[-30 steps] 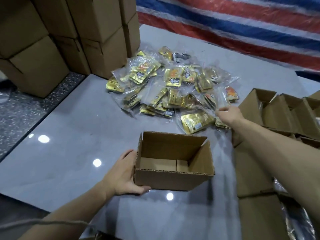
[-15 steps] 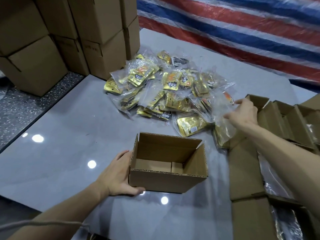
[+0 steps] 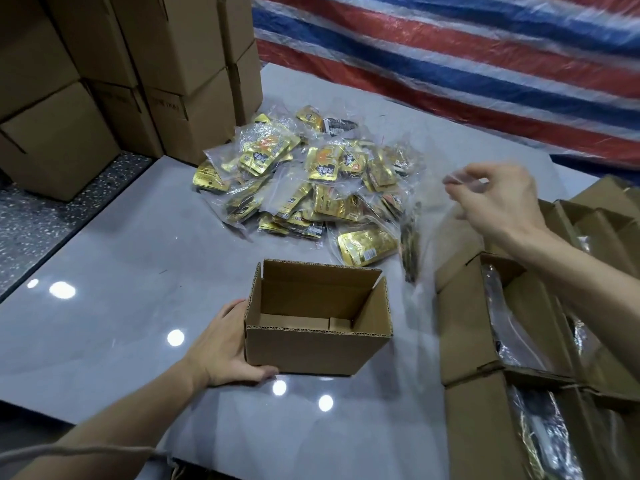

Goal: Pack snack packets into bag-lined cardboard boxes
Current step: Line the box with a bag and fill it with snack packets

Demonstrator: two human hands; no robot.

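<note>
Right hand [image 3: 498,206] is pinching the top edge of a clear bag [image 3: 420,258] between thumb and fingertips. The bag is hanging off the table [image 3: 121,271], blurred, with packets showing dark and gold inside. It's hanging at 2 o'clock of the box [image 3: 318,344], just beside the box's far right corner.

Left hand [image 3: 225,348] is gripping the box at its 9 o'clock wall, thumb wrapping round the near bottom corner. The box is sitting upright on the table, top open.

Pile of bagged gold packets [image 3: 311,178] is lying at 12 o'clock of the box, apart from it. Open cartons [image 3: 464,334] with shiny bags in them are lining up at 3 o'clock. Closed cartons [image 3: 156,64] are stacking at 10–11 o'clock, and a red, blue and white tarp [image 3: 450,64] is running across at 1 o'clock.
</note>
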